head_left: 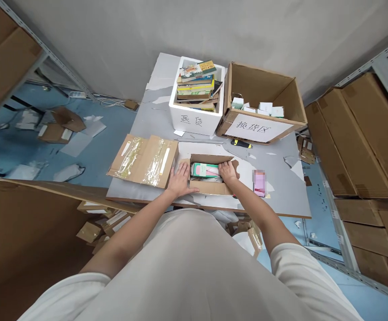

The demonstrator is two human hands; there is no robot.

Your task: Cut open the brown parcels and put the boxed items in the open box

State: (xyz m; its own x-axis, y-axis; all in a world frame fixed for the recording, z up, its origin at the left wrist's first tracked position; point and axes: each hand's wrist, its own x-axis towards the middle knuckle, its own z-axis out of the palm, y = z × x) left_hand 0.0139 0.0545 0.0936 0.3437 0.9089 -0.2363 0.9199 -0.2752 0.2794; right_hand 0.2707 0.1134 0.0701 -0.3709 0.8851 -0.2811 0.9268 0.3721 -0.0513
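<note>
An opened cardboard box (210, 187) lies near the table's front edge, with a green and pink packet (204, 170) and clear plastic inside. My left hand (179, 180) rests flat with fingers apart on the box's left flap. At the box's right end my right hand (228, 172) has its fingers bent over the inner side, next to the packet; what its fingertips hold, if anything, is hidden. Two taped cardboard boxes (143, 160) sit side by side just left of my left hand.
Behind stand a white foam box (196, 120) of books and a large carton (264, 129) holding small white boxes. A yellow-black cutter (241, 143) and a pink phone-like item (259, 183) lie right. Shelved cartons (357, 142) flank the table (287, 196).
</note>
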